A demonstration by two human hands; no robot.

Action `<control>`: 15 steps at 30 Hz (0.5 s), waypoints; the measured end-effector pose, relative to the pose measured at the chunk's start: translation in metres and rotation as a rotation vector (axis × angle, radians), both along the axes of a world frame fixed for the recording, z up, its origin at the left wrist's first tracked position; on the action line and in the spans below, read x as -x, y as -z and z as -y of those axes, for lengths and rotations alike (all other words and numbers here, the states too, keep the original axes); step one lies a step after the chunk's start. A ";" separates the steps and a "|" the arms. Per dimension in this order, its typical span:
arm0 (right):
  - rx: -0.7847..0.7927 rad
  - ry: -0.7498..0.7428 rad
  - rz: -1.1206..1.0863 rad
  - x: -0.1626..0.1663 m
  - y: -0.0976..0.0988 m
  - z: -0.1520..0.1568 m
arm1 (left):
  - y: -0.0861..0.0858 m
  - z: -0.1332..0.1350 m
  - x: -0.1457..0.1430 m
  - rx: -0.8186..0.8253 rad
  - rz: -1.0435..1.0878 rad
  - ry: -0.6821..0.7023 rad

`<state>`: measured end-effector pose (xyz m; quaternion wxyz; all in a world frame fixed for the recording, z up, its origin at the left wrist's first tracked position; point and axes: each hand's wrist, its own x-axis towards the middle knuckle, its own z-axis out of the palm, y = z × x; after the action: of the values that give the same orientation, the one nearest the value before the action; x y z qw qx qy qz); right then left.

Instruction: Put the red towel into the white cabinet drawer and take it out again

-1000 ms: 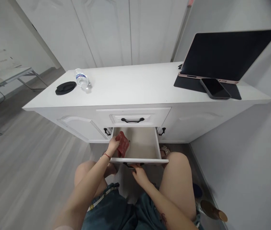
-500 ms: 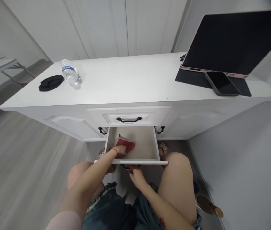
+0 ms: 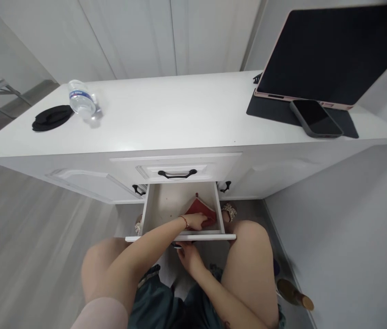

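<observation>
A white cabinet (image 3: 166, 123) stands in front of me with its lower drawer (image 3: 161, 208) pulled open. My left hand (image 3: 196, 221) reaches into the drawer and lies on a red cloth (image 3: 203, 211) at the drawer's right side, fingers pressed on it. My right hand (image 3: 187, 254) is under the drawer's front edge, at the black handle, which is mostly hidden; its fingers curl upward. The upper drawer with a black handle (image 3: 177, 174) is closed.
On the cabinet top lie a water bottle (image 3: 81, 100) and a black cloth item (image 3: 51, 117) at the left, a tablet (image 3: 330, 55) on a dark mat and a phone (image 3: 315, 119) at the right. A grey wall is close on the right. My bare knees flank the drawer.
My left hand has carried the red cloth from the drawer's left side to its right side and lowered it to the bottom. The view has moved closer to the cabinet.
</observation>
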<state>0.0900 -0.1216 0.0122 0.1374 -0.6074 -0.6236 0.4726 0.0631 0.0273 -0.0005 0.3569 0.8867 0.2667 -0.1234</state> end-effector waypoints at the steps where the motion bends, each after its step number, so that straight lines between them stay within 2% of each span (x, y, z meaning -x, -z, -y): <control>1: 0.009 -0.013 0.013 0.000 0.000 -0.001 | 0.000 0.001 -0.005 0.000 -0.020 0.047; 4: 0.016 -0.040 0.033 0.001 0.000 -0.002 | -0.001 0.000 -0.009 -0.032 -0.044 0.090; 6: 0.016 -0.043 0.024 0.001 0.001 -0.002 | 0.000 -0.004 -0.008 -0.092 -0.050 0.058; 11: 0.034 -0.030 0.014 0.003 0.004 0.000 | 0.005 -0.029 -0.006 -0.306 -0.112 -0.160; 15: 0.027 -0.013 0.004 0.003 0.006 0.003 | 0.006 -0.058 0.003 -0.401 -0.173 -0.344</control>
<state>0.0875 -0.1246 0.0063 0.1249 -0.6059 -0.6213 0.4809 0.0603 0.0854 -0.0070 0.1657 0.8674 0.4621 -0.0809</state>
